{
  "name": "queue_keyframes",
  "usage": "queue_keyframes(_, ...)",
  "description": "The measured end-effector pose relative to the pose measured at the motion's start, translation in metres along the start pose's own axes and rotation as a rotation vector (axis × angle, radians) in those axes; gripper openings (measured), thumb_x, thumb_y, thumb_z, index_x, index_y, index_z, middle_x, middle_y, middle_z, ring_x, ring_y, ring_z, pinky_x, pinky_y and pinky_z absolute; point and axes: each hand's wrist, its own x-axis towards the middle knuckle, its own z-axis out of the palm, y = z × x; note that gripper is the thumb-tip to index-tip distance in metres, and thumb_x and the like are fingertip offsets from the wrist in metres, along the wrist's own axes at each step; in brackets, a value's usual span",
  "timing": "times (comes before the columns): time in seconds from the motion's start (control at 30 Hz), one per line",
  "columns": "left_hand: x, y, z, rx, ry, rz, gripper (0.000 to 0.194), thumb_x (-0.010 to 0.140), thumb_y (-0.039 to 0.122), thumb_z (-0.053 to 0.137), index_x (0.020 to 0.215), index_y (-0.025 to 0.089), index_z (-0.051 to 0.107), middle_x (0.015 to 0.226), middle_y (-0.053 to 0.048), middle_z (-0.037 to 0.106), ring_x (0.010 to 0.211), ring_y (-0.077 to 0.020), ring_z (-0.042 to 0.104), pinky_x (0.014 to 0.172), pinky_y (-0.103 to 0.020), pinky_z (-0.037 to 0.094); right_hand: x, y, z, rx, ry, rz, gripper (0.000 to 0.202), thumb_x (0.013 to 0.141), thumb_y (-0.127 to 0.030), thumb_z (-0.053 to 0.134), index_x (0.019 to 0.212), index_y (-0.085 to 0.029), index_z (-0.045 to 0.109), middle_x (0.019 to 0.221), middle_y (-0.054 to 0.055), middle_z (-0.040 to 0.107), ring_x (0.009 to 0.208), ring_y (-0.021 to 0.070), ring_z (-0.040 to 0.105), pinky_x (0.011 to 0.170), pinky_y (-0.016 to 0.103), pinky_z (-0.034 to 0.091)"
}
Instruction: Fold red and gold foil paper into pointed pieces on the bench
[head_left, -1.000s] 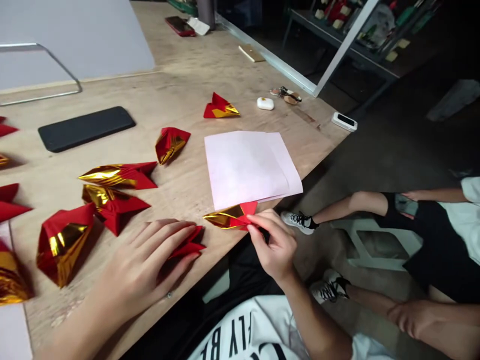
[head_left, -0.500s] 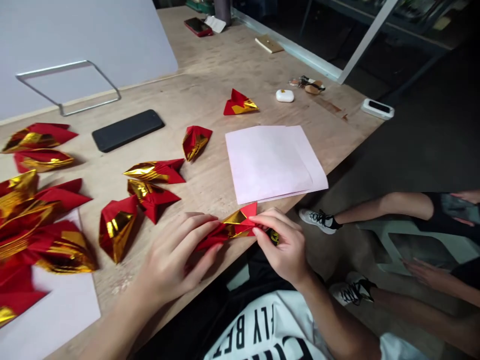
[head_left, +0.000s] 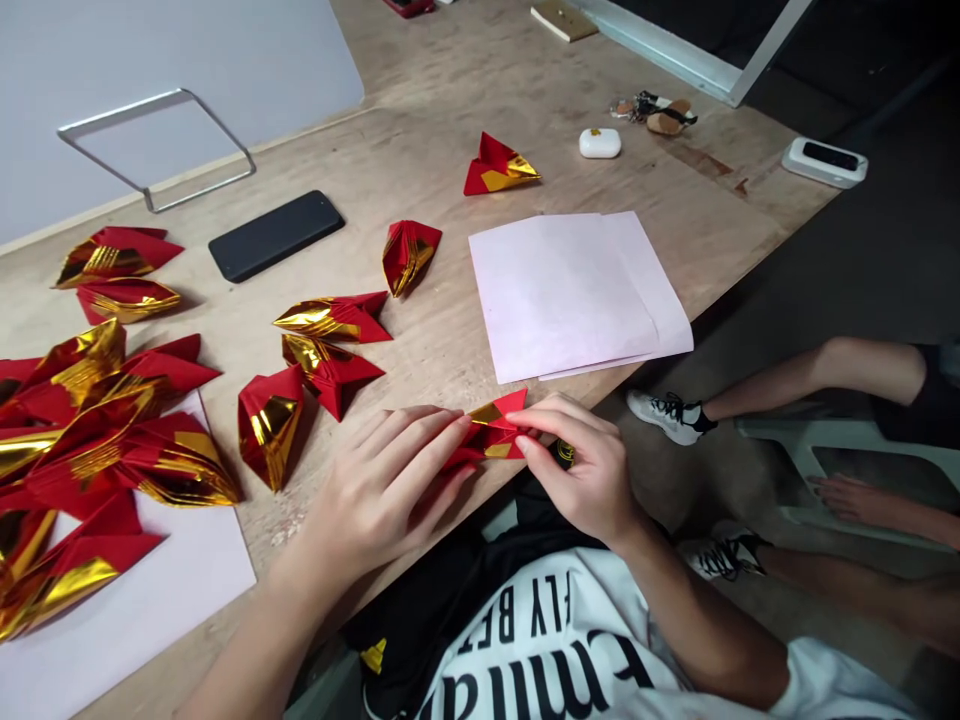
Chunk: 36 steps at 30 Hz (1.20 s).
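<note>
A strip of red and gold folded paper [head_left: 496,428] lies at the table's near edge between my two hands. My left hand [head_left: 386,480] is closed over its left part, fingers on top and thumb along the near side, hiding much of it. Thumb and index finger of my right hand [head_left: 581,462] pinch its right end. To the left lie finished-looking red and gold folded paper pieces: a single one [head_left: 271,425], a pair [head_left: 330,365] nearly touching, and a smaller one [head_left: 410,257]. Another red and gold folded piece [head_left: 499,168] stands farther back.
White paper sheets [head_left: 574,290] lie beyond my right hand. A pile of folded pieces [head_left: 112,430] covers a white sheet [head_left: 202,560] at left. A black phone [head_left: 276,236], a white earbud case [head_left: 600,143] and a white device [head_left: 825,162] are on the table. Another person's legs [head_left: 817,375] are at right.
The view has shifted, so the table's things sit higher and farther right. My left fingers now cover more of the folded paper's middle; my right hand still pinches its right end.
</note>
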Motion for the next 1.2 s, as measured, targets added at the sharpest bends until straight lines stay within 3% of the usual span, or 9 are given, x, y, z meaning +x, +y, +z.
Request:
queue_keyframes(0.37, 0.007, 0.005, 0.004, 0.019, -0.059, -0.045, 0.055, 0.090, 0.015, 0.072, 0.141, 0.004, 0.055, 0.123, -0.020, 0.068, 0.111, -0.0288, 0.063, 0.095, -0.041, 0.056, 0.002, -0.003, -0.005, 0.021, -0.071, 0.060, 0.027, 0.092, -0.005, 0.060, 0.112, -0.018, 0.073, 0.099, 0.005, 0.072, 0.094, 0.0180, 0.067, 0.087, 0.033, 0.055)
queue_keyframes(0.8, 0.006, 0.004, 0.002, -0.020, -0.052, -0.130, 0.054, 0.093, 0.012, 0.067, 0.144, 0.009, 0.051, 0.115, -0.015, 0.068, 0.105, -0.0262, 0.064, 0.089, -0.040, 0.056, 0.003, -0.003, -0.010, 0.078, -0.134, 0.104, 0.032, 0.092, -0.004, 0.059, 0.114, -0.023, 0.073, 0.100, 0.003, 0.071, 0.095, 0.0160, 0.065, 0.087, 0.029, 0.053)
queue_keyframes(0.97, 0.001, 0.007, 0.006, 0.022, -0.047, -0.108, 0.055, 0.094, 0.012, 0.065, 0.147, 0.009, 0.050, 0.125, -0.018, 0.066, 0.115, -0.0272, 0.063, 0.097, -0.039, 0.056, 0.007, -0.004, -0.008, 0.095, -0.148, 0.129, 0.033, 0.091, -0.003, 0.058, 0.113, -0.023, 0.073, 0.099, 0.003, 0.072, 0.094, 0.0160, 0.066, 0.085, 0.028, 0.053)
queue_keyframes(1.2, -0.013, 0.000, 0.024, 0.171, 0.022, -0.048, 0.055, 0.105, 0.035, 0.050, 0.157, 0.017, 0.043, 0.142, -0.016, 0.062, 0.120, -0.0257, 0.069, 0.101, -0.031, 0.059, 0.016, -0.011, -0.001, 0.011, -0.126, 0.127, 0.028, 0.084, -0.002, 0.062, 0.104, -0.018, 0.075, 0.093, 0.005, 0.074, 0.090, 0.0184, 0.067, 0.083, 0.029, 0.052)
